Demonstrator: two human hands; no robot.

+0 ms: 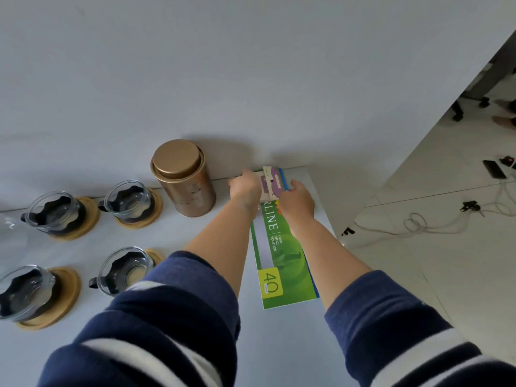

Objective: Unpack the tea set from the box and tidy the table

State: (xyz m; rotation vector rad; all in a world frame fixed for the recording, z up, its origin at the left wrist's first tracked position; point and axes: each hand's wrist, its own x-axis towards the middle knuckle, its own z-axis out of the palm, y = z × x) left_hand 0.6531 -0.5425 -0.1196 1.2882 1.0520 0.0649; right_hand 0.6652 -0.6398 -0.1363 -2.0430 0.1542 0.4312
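Several glass tea cups stand on round bamboo coasters at the left, such as one cup (129, 201) and its coaster (152, 216). A gold tea canister (183, 178) stands against the wall. A green folder (283, 263) lies at the table's right end. Both my hands reach to its far end by the wall. My left hand (245, 187) and my right hand (297, 201) hold a small beige and purple card (269, 184) between them, over the folder's top edge.
The white table (195, 275) ends just right of the folder, with tiled floor below. Cables (418, 223) and a power strip (506, 162) lie on the floor. A clear glass vessel (9, 233) shows at the left edge.
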